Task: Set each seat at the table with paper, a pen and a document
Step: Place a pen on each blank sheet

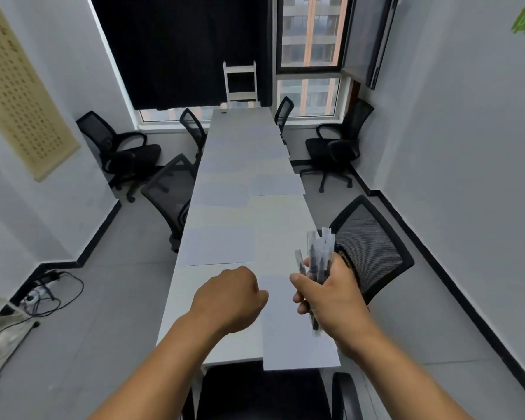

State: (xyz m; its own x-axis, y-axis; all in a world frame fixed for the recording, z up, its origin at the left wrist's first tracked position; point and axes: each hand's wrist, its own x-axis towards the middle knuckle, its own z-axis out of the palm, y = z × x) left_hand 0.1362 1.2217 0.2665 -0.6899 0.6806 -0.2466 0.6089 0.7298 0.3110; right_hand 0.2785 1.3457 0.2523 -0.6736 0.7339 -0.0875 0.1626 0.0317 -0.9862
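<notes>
My right hand [331, 294] grips a bundle of pens [317, 262] above the tabletop [225, 147] near its right edge; my left hand [231, 294] hovers clenched, holding nothing, over bare surface between paper sheets [220, 245].

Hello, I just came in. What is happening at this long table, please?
A person is setting places at the long white table. Sheets of paper already lie along both sides. The right hand grips a bundle of pens above the nearest sheet. The left hand hovers beside it with curled fingers, holding nothing visible. No pen lies on the table yet, as far as can be seen.
</notes>
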